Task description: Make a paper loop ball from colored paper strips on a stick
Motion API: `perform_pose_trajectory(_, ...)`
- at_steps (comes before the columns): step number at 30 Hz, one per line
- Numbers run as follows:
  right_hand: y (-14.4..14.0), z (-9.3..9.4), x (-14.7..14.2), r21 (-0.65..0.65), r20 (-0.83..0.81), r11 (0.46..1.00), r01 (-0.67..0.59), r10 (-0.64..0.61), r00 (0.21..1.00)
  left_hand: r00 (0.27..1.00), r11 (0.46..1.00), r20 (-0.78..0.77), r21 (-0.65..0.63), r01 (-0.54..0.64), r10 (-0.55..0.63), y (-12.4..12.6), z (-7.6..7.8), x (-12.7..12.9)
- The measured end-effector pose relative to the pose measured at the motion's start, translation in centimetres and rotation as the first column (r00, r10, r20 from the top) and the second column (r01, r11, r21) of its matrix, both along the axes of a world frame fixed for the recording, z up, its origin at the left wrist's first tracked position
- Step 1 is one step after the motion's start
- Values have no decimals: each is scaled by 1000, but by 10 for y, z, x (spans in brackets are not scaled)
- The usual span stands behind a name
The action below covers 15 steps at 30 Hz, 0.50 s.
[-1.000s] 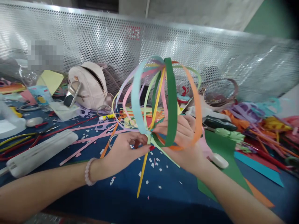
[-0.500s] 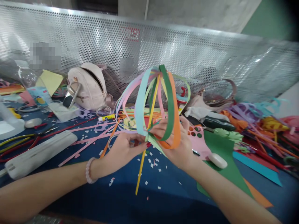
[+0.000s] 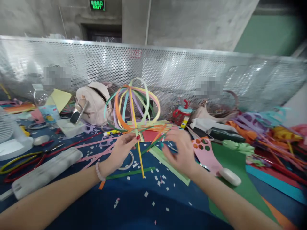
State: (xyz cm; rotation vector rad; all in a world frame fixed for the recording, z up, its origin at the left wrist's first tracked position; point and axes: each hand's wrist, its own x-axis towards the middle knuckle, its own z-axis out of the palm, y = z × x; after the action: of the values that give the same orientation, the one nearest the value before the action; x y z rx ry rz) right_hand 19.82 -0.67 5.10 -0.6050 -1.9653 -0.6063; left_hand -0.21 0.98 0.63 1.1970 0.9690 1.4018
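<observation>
My left hand (image 3: 121,148), with red nail polish showing, pinches the yellow stick (image 3: 141,159) just below a globe of looped paper strips (image 3: 117,107). The strips are orange, yellow, green, light blue and purple, and they gather at the top and at the bottom of the stick. The globe leans slightly left, and loose strip ends stick out to the right at its base. My right hand (image 3: 181,150) hovers to the right, apart from the globe. Its fingers are loosely spread and slightly blurred, with nothing seen in them.
White and pink paper scraps dot the blue table cover (image 3: 134,204). Left are a power strip (image 3: 48,172), scissors (image 3: 43,153), a backpack (image 3: 93,103) and a glue stick (image 3: 110,132). Right are green paper (image 3: 230,179), a white mouse (image 3: 229,176) and crumpled strips (image 3: 254,118).
My right hand has come off the globe's base and moved right, opening. The globe has shifted left and farther away, turned to show other strips. The camera has tilted up.
</observation>
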Motion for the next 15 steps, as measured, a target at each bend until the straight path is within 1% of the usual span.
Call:
perform_pose_trajectory(1,-2,-4,-4,-193,100,981,1,18,995,1000,1000,24,-5,-15,15,3,-1,-2)
perform_pose_trajectory(2,-5,-8,-9,-381,207,924,42,41,977,999,1000,47,-12,-24,24,6,-1,-3)
perform_pose_trajectory(3,-7,-11,-14,-542,283,834,101,69,957,997,999,69,-20,-29,30,7,-1,-3)
perform_pose_trajectory(4,-10,-14,-18,-673,314,726,141,107,944,995,999,89,-28,-32,34,8,-2,-4)
perform_pose_trajectory(5,-12,-17,-22,-779,298,609,146,155,942,994,999,108,-34,-33,37,8,-2,-3)
perform_pose_trajectory(7,-16,-21,-27,-925,177,372,80,234,956,990,999,135,-42,-31,36,8,-2,-3)
perform_pose_trajectory(8,-17,-23,-28,-961,102,275,29,254,962,989,999,145,-44,-28,35,8,-3,-2)
perform_pose_trajectory(9,-17,-25,-29,-979,29,200,-23,256,966,988,999,154,-47,-26,33,8,-3,-2)
perform_pose_trajectory(10,-18,-27,-30,-985,-35,155,-73,239,970,987,999,160,-49,-22,30,8,-3,-2)
perform_pose_trajectory(11,-18,-29,-30,-984,-83,134,-114,213,974,986,999,163,-51,-15,24,8,-3,-1)
perform_pose_trajectory(13,-18,-35,-32,-976,-150,133,-171,154,977,987,998,162,-56,3,6,7,-5,0)
perform_pose_trajectory(15,-18,-41,-35,-968,-188,146,-202,105,977,990,997,141,-63,32,-23,3,-7,3)
